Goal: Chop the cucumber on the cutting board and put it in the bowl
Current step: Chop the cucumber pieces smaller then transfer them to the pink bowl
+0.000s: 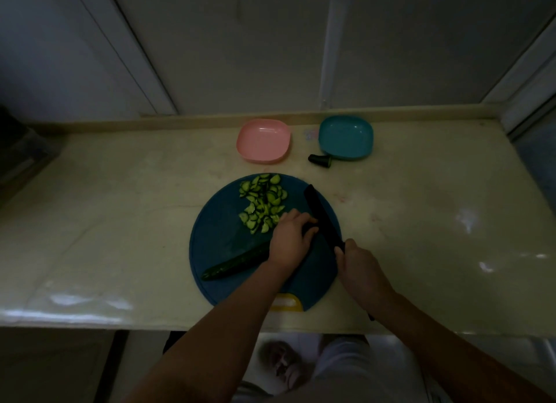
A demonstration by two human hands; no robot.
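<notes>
A round dark blue cutting board lies on the counter in the dim head view. A long dark cucumber lies slantwise across it. My left hand grips the cucumber's right end with curled fingers. My right hand holds the handle of a black knife, whose blade sits just right of my left fingers. A heap of pale green half-moon slices lies on the board's far part. A pink bowl and a teal bowl stand behind the board; both look empty.
A dark cucumber end piece lies on the counter by the teal bowl. The board's yellow tab sits near the counter's front edge. A wall runs along the back, and dark objects stand at the far left.
</notes>
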